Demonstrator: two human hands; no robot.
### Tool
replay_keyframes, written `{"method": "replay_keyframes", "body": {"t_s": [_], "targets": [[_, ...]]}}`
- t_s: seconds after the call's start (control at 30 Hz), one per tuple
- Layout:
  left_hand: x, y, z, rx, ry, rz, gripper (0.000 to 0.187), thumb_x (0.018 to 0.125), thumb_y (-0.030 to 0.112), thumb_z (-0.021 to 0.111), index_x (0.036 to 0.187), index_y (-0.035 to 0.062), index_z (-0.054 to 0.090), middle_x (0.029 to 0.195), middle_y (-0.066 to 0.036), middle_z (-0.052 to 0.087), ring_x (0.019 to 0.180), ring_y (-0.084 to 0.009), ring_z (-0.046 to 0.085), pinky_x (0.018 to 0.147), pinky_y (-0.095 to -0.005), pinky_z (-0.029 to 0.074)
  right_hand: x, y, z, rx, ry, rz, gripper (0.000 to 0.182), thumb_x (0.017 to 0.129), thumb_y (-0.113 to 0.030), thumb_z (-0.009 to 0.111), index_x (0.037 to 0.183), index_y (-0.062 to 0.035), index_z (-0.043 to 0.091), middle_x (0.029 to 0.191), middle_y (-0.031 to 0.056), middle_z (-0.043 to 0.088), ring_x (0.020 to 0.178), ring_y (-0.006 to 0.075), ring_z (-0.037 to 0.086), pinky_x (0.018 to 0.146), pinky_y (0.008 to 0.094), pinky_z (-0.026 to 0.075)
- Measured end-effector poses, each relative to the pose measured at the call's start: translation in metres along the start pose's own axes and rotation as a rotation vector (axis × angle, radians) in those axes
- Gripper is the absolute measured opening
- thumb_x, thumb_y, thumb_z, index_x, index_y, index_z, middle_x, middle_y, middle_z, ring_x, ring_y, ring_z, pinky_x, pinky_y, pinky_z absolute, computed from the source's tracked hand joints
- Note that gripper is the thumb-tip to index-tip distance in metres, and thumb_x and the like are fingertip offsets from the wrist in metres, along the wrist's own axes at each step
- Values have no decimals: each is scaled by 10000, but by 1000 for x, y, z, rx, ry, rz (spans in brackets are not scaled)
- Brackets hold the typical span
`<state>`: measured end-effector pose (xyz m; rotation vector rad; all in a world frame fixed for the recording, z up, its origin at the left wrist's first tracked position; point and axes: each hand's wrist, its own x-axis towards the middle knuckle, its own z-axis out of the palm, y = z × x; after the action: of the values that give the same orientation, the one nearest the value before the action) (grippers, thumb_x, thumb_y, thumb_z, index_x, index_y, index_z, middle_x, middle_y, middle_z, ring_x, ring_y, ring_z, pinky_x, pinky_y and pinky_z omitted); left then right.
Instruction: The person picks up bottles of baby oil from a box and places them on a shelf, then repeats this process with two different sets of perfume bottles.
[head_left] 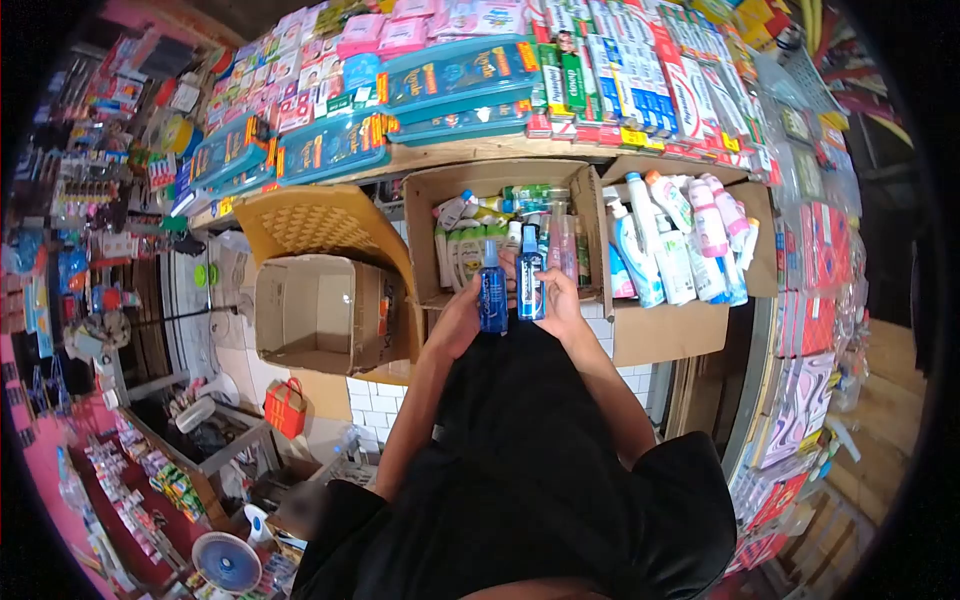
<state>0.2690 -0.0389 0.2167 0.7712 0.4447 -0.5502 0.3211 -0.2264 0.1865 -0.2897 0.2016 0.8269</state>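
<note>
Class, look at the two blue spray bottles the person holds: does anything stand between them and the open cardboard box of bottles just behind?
Nothing visible does. The left hand grips one blue spray bottle, the right hand the other blue spray bottle, directly before the open cardboard box.

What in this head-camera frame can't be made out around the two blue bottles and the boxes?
- Head view: print on the two blue bottles, one in the left hand and one in the right hand, is too small to read.
- Both forearms are partly hidden by the dark cloth.
- Lower parts of the bottles in the middle cardboard box are hidden by its wall.
- Frame corners are cut off by the lens edge.
</note>
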Motion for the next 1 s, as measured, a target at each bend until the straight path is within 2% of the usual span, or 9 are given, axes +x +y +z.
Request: {"method": "replay_keyframes", "body": {"t_s": [0.07, 0.17, 0.27, 0.33, 0.4, 0.47, 0.6, 0.77, 1.0], "targets": [[-4, 1, 10, 20, -33, -25, 528, 1027, 486, 428, 1347, 70, 488, 1231, -61, 615, 1118, -198, 609, 981, -398, 472, -12, 3, -11, 96, -61, -25, 732, 778, -142, 481, 1473, 45, 344, 1465, 151, 480, 1082, 240, 586, 910, 376, 494], [-6, -1, 20, 60, -98, -72, 559, 1022, 499, 423, 1359, 57, 473, 1286, -78, 591, 1147, -221, 600, 1007, -407, 465, -40, 3, 7, -36, 51, -105, 764, 759, -124, 487, 1485, 42, 316, 1488, 149, 452, 1107, 258, 578, 926, 382, 488], [-7, -7, 27, 87, -180, -129, 558, 1028, 484, 422, 1367, 45, 476, 1288, -89, 592, 1151, -221, 596, 1007, -395, 466, -61, 15, 7, -28, 50, -206, 819, 720, -71, 503, 1501, 27, 276, 1498, 149, 433, 1104, 264, 576, 952, 414, 484], [-11, -7, 34, 101, -250, -157, 552, 1030, 470, 426, 1369, 38, 477, 1278, -92, 595, 1144, -215, 595, 1004, -384, 468, -74, 26, 3, 8, 51, -292, 756, 710, -42, 507, 1441, 19, 329, 1427, 162, 474, 1104, 266, 580, 954, 428, 489], [-19, -8, 40, 116, -334, -178, 551, 1029, 462, 435, 1368, 29, 471, 1275, -92, 590, 1130, -212, 596, 1004, -377, 469, -88, 44, 0, 82, 71, -389, 615, 702, -13, 509, 1314, 9, 455, 1285, 185, 559, 1112, 276, 588, 949, 448, 501], [-20, -15, 35, 156, -366, -222, 545, 1028, 455, 441, 1361, 24, 470, 1259, -93, 592, 1121, -213, 597, 1000, -379, 474, -102, 59, 13, 94, 120, -468, 685, 692, 12, 503, 1368, -15, 396, 1411, 168, 483, 1093, 245, 582, 922, 417, 515], [-41, -27, 36, 201, -457, -323, 518, 1035, 437, 432, 1336, 18, 482, 1219, -95, 601, 1101, -217, 608, 984, -375, 483, -135, 100, 16, 95, 216, -612, 635, 695, 40, 494, 1319, -45, 414, 1459, 168, 455, 1084, 228, 580, 895, 409, 536], [-69, -53, 42, 285, -564, -413, 495, 1054, 424, 380, 1342, 35, 481, 1213, -88, 607, 1083, -213, 620, 967, -371, 491, -178, 148, 21, 133, 312, -764, 567, 746, 36, 501, 1304, -24, 424, 1407, 192, 494, 1068, 242, 605, 884, 401, 553], [-87, -103, 51, 352, -725, -677, 483, 1069, 395, 345, 1369, 32, 454, 1237, -97, 600, 1096, -217, 618, 972, -376, 493, -241, 210, 33, 218, 411, -1038, 535, 786, 21, 509, 1312, 10, 416, 1315, 211, 556, 1046, 265, 633, 868, 395, 567]]}}
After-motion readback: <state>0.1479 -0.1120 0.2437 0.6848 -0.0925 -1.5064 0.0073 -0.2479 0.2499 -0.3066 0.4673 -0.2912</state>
